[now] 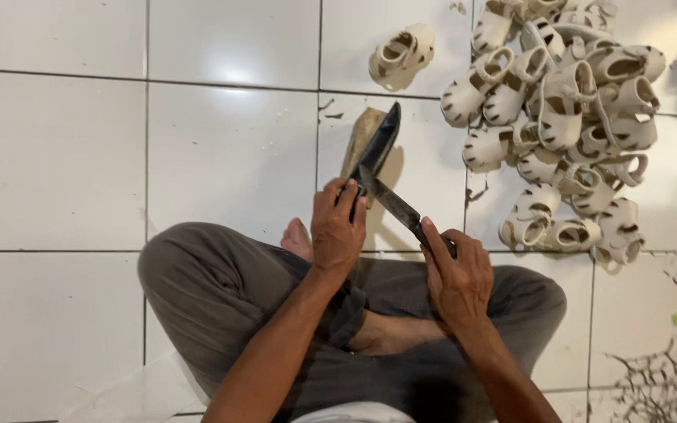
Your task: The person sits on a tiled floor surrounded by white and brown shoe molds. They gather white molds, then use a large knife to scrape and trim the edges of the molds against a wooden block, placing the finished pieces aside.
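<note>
I sit cross-legged on a white tiled floor [221, 157]. My left hand [337, 229] grips the near end of a long dark slab [380, 141] that leans away from me, with a tan block [360, 139] lying behind it. My right hand [456, 274] holds the handle of a knife [395, 204]. The blade points up and left and its tip rests against the dark slab by my left fingers.
A heap of several small cream-and-brown shoes [566, 117] lies on the tiles at the upper right. One shoe [401, 53] sits apart at top centre. Thin scraps and shavings [667, 368] litter the floor at the lower right. My bare foot [298, 239] shows beside my left hand.
</note>
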The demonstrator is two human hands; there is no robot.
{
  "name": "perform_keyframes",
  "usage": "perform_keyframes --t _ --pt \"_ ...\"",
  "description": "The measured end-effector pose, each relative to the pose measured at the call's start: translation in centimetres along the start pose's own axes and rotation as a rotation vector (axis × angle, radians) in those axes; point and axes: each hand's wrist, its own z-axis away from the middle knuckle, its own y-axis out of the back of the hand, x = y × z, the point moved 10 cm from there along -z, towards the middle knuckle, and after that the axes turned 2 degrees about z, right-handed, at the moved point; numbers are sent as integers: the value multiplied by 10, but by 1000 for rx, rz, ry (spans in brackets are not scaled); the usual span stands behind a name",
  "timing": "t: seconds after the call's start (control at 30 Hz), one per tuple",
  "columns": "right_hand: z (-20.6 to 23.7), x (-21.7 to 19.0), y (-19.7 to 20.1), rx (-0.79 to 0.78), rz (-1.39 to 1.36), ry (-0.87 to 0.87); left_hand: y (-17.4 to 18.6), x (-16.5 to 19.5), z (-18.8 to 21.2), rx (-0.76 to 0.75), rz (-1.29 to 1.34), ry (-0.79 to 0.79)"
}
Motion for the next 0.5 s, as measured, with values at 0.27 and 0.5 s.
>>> perform_keyframes --t 0.27,0.5 --pt "7 -7 37 79 38 -5 3 5 -1 -11 32 13" --pt "33 47 -68 -364 -969 -861 0 -2 -1 -24 39 46"
